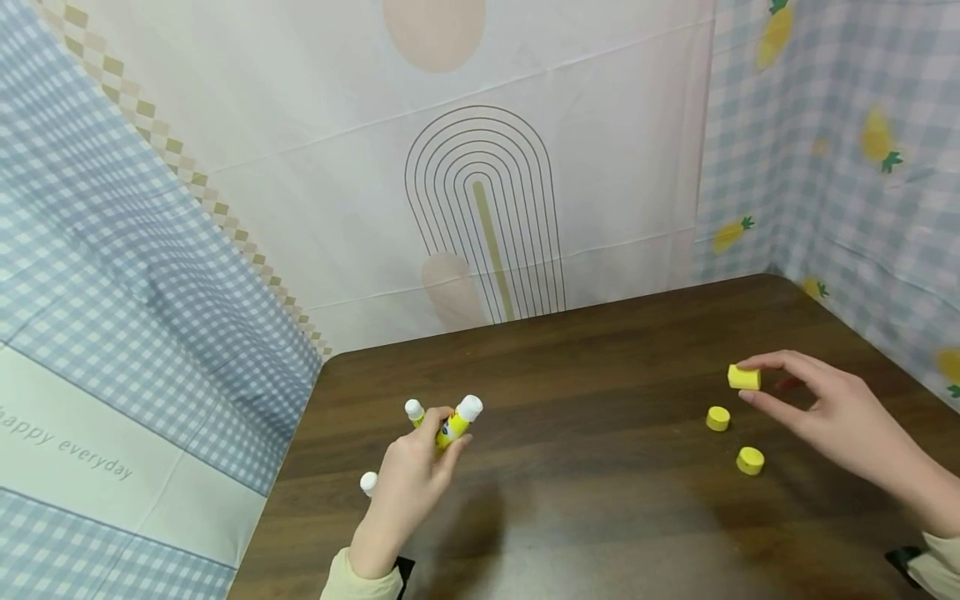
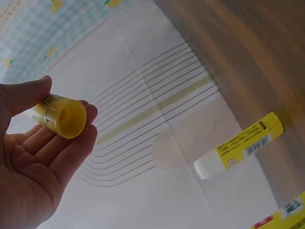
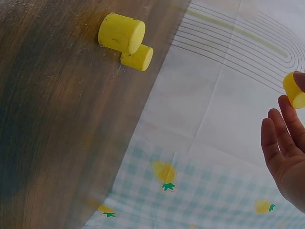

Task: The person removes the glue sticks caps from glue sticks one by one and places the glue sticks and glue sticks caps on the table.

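Note:
My left hand (image 1: 408, 471) holds a yellow glue stick (image 1: 453, 427) with a white cap, tilted above the table. Its hollow yellow base faces the camera in the left wrist view. Behind that hand stands another glue stick (image 2: 243, 147), and a third glue stick (image 1: 368, 483) is mostly hidden by the hand and wrist. On the right, my right hand (image 1: 840, 408) pinches a short yellow cylinder (image 1: 744, 377) between thumb and fingers, off the tabletop. Beneath and beside it, two similar yellow cylinders (image 1: 717, 418) (image 3: 116, 32) stand on the table, apart from the hand.
The dark wooden table (image 1: 585, 467) reaches back to a pale curtain (image 1: 337, 200) with an arch pattern. Blue checked cloth (image 1: 112, 208) hangs at the left, and checked cloth with pineapples (image 1: 885, 217) hangs at the right.

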